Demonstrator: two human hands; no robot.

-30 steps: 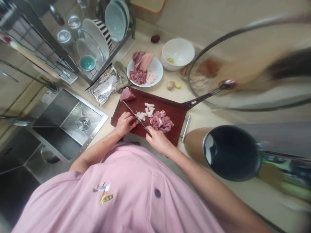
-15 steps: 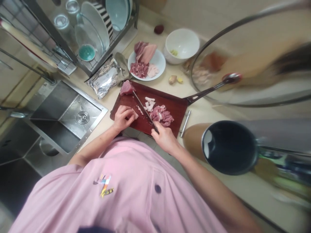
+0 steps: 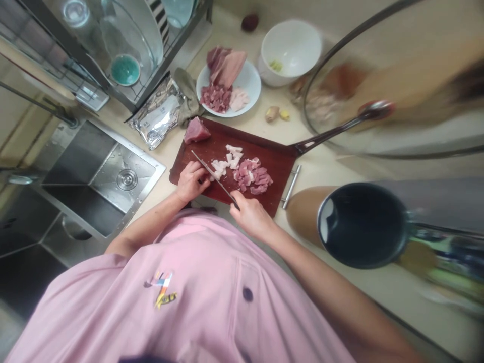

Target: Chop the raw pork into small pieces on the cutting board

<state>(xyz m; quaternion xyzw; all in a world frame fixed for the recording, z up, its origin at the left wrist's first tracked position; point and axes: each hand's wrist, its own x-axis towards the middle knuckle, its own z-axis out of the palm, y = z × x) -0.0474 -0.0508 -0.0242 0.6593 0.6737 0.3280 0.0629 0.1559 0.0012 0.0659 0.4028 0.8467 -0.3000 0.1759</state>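
Note:
My right hand (image 3: 249, 214) is wrapped round the handle of a kitchen knife (image 3: 214, 174), whose blade points away and left over the wooden cutting board (image 3: 249, 138). Beside the blade, my left hand (image 3: 192, 182) rests on the board with fingers curled; whatever is under its fingertips is hidden. White pieces of fat (image 3: 233, 157) lie just past the blade, some against it. To their right is a heap of cut pink meat (image 3: 252, 176). A larger chunk of raw meat (image 3: 197, 130) sits at the board's far left corner.
Behind the board stand a plate (image 3: 254, 83) of meat and a white bowl (image 3: 291, 50). Ginger (image 3: 272, 114) lies nearby. A steel sink (image 3: 128, 156) is on the left, below a dish rack (image 3: 170, 60). On the right are a dark pot (image 3: 363, 224) and a ladle (image 3: 333, 135).
The knife has shifted left and nearer my left hand. More white fat pieces now lie right of the blade, and the pale piece in my left fingertips no longer shows. The view has moved slightly.

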